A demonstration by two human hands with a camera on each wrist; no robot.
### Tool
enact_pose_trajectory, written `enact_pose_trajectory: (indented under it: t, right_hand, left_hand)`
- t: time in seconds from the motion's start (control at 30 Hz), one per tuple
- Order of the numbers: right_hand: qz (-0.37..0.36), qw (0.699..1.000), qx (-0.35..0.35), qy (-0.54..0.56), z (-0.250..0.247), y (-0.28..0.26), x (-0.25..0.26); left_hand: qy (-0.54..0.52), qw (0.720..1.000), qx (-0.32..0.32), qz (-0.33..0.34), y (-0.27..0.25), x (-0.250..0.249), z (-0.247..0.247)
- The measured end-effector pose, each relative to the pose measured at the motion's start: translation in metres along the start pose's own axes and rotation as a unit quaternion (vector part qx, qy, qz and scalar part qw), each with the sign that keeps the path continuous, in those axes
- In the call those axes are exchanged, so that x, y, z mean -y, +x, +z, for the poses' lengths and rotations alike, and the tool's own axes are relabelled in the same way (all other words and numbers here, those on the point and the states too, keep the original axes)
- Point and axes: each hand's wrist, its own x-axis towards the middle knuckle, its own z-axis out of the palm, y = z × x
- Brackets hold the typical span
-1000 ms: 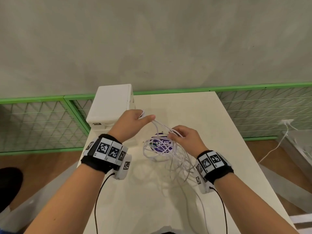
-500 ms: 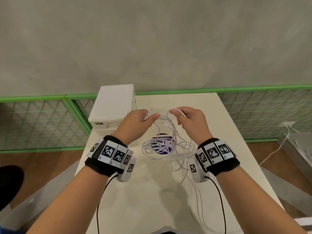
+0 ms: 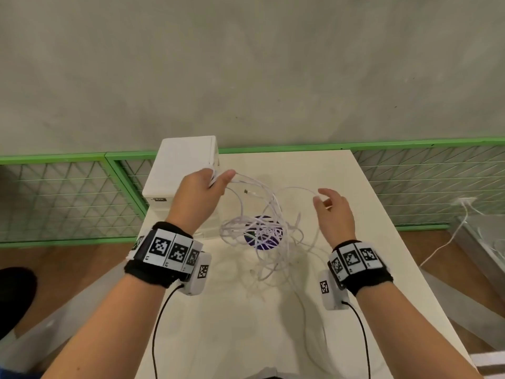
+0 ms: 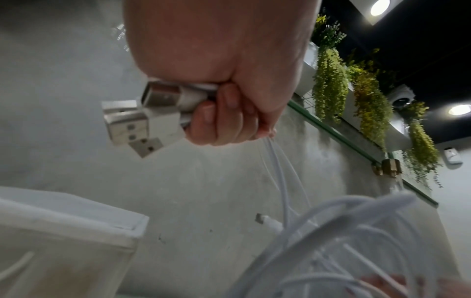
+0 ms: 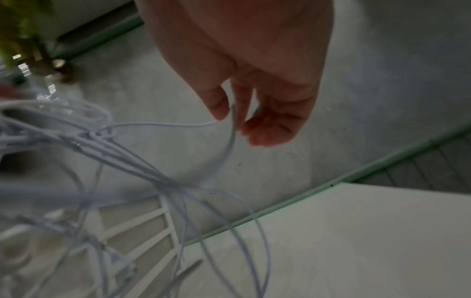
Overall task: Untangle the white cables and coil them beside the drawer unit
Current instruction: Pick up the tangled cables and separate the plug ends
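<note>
A loose tangle of white cables (image 3: 262,236) hangs and lies on the cream table (image 3: 355,242), just right of the white drawer unit (image 3: 185,165). My left hand (image 3: 218,179) is raised in front of the unit; its curled fingers grip several USB plugs (image 4: 137,119), and cables (image 4: 280,181) drop from the fist. My right hand (image 3: 322,198) is held apart to the right, with one cable loop (image 5: 229,145) caught between thumb (image 5: 216,106) and forefinger. One free small plug (image 3: 246,191) dangles between the hands.
A purple round disc (image 3: 263,236) lies under the tangle. A green mesh fence (image 3: 68,198) runs behind the table and a grey wall above it. Another white cable (image 3: 448,239) trails on the floor at right. The table's right edge is close to my right wrist.
My right hand has moved right, away from the left, drawing one cable loop out of the tangle. The left hand has stayed by the drawer unit, still gripping the plugs.
</note>
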Motion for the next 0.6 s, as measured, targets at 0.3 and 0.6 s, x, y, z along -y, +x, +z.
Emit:
enact_pose_trajectory:
  t: [0.3, 0.6]
  right_hand:
    - [-0.077, 0.951, 0.271, 0.124, 0.027, -0.035, 0.025]
    - [-0.041, 0.977, 0.164, 0.133, 0.016, -0.025, 0.003]
  left_hand:
    - [-0.012, 0.999, 0.022, 0.035, -0.010, -0.024, 0.015]
    - [-0.007, 0.999, -0.040, -0.007, 0.001, 0.004, -0.004]
